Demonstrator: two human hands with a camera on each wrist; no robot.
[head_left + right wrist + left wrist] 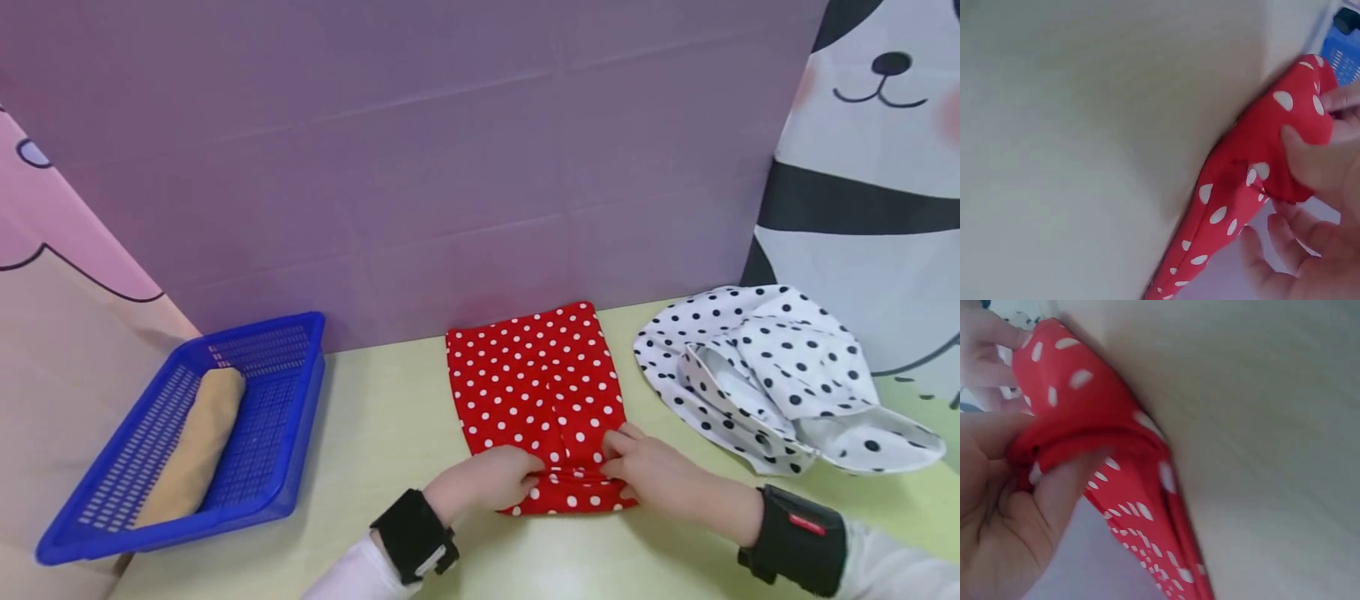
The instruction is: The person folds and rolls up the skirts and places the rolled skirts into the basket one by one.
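- Hands on the near hem: the left hand [487,479] and the right hand [652,479] sit side by side at the near edge of the red polka-dot cloth [536,387], which lies flat in the middle of the desk [390,433], its far edge close to the purple backdrop [420,167].
- Left wrist view: thumb and fingers [1060,487] pinch a bunched fold of red fabric [1091,425], lifted just off the surface.
- Right wrist view: the right thumb presses onto the same rolled edge [1260,162], fingers curled beneath it, so both hands are pinching cloth, neither spread flat.
- To do this well, I'd say: keep both pinches level, so the fold runs straight across rather than slanting.
- Keep the fold tight and even in thickness from corner to corner; a loose middle would likely sag between the two hands.
- Watch the side edges: they should stay stacked on one another as the fabric turns over.
- Off to the person's left, a blue basket [285,467] holds a tan roll of fabric [197,442], well apart from the hands.
- On the right, a white black-dotted cloth [765,367] lies crumpled near the red one, not touching it.
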